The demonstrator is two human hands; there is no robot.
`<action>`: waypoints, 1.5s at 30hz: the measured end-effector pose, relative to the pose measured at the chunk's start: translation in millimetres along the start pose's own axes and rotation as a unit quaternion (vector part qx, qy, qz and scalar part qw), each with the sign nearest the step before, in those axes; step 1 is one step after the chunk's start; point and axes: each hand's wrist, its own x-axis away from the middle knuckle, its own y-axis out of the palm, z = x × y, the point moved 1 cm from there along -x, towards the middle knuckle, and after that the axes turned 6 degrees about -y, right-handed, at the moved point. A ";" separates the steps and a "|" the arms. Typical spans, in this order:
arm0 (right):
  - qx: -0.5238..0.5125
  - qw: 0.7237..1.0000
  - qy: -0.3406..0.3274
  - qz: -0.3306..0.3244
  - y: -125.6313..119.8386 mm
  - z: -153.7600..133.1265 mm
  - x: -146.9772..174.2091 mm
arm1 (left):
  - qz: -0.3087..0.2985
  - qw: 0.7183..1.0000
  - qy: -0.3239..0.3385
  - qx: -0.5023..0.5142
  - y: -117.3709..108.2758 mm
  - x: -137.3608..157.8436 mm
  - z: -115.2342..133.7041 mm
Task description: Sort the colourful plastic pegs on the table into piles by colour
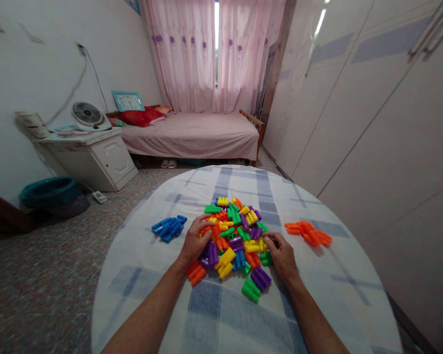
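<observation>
A mixed pile of plastic toy building pieces (236, 244) in yellow, green, purple, orange and blue lies in the middle of the round table. They look like short joined tubes. My left hand (197, 242) rests at the pile's left side, thumb apart from the stretched fingers, touching orange pieces. At the right side, my right hand (281, 253) has its bent fingers against the pile's edge, by a yellow piece (261, 244). No piece shows gripped in either hand. Blue pieces (169, 228) form a small heap on the left. Orange pieces (310, 233) are gathered on the right.
A checked cloth (243, 324) covers the table. Beyond it stand a bed (199, 130) and a white cabinet (112, 160) carrying a fan (88, 115). A teal bin (51, 191) is on the floor at left. Tall wardrobe doors (354, 123) line the right side.
</observation>
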 end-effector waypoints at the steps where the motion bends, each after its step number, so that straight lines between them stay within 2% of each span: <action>1: -0.001 1.000 0.001 0.001 -0.1 -0.8 0.2 | 0.000 1.000 0.000 0.002 0.1 -0.2 -0.6; 8: 0.000 1.000 -0.010 -0.004 -0.3 0.1 -1.2 | 0.016 1.000 -0.003 -0.009 1.9 -1.5 -1.7; 14: 0.005 1.000 -0.005 -0.008 0.3 1.6 -1.0 | 0.007 0.999 -0.014 -0.028 1.7 -0.9 1.1; 26: 0.015 1.000 -0.004 -0.007 -0.4 -1.6 -1.9 | -0.001 1.000 -0.007 0.000 1.7 -1.1 -5.7; 37: 0.013 1.000 -0.007 -0.010 0.2 1.9 -2.1 | 0.071 0.997 -0.031 -0.008 0.3 -2.5 -8.7; 45: 0.020 1.000 -0.009 -0.013 -0.3 3.1 -1.6 | 0.053 0.998 -0.039 -0.006 -0.7 -3.3 -7.1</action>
